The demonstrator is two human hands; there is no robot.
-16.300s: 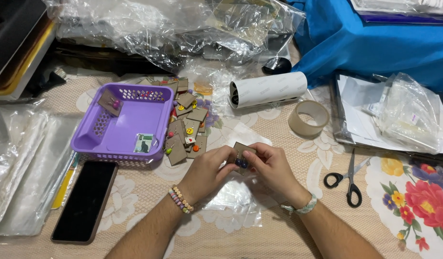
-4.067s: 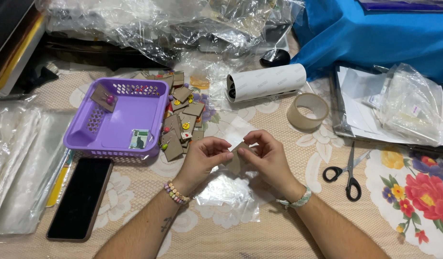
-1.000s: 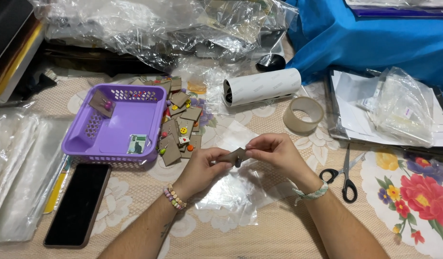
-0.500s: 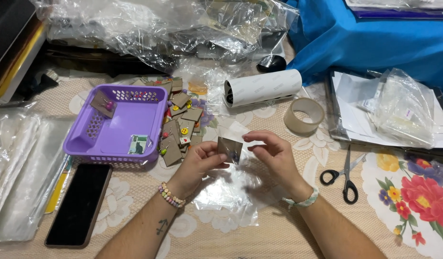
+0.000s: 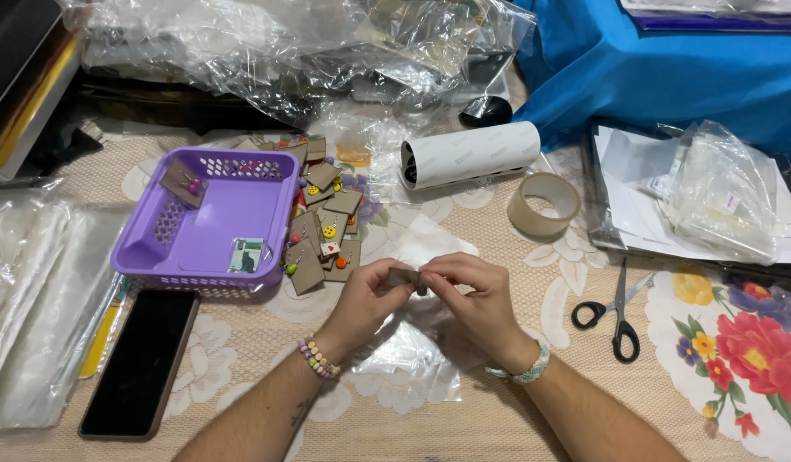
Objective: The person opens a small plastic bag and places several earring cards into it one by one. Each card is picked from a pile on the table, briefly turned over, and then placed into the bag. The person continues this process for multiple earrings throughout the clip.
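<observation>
— Lace-patterned beige cloth covers the table (image 5: 498, 419), with a flower print toward its right edge. How do the hands sit?

— Both forearms come in from the near edge and meet at the middle. The left hand (image 5: 366, 299) and the right hand (image 5: 472, 299) each pinch a small brown card (image 5: 406, 277) between thumb and fingertips, knuckles raised, the card held just above the cloth. A bead bracelet rings the left wrist, a woven band the right.

— What lies under them?

— A clear plastic bag (image 5: 408, 359), crinkled and glossy, flat on the cloth below the hands.

— And the room around them?

— Bare cloth shows near the front edge, between the forearms and out to the right. To the left, a dark phone (image 5: 140, 364) lies face up, and a purple slotted basket (image 5: 209, 224) stands behind it with one card leaning on its far wall. A heap of brown cards (image 5: 323, 231) carrying small coloured pieces lies just beside the basket's right wall, close to the left hand.

— Farther back?

— A white roll (image 5: 468, 154) lies on its side, a ring of clear tape (image 5: 544, 204) near it. Black-handled scissors (image 5: 616, 310) lie well to the right of the right hand. Crumpled clear film (image 5: 284, 51) fills the far edge, blue fabric (image 5: 669, 77) the far right corner.
</observation>
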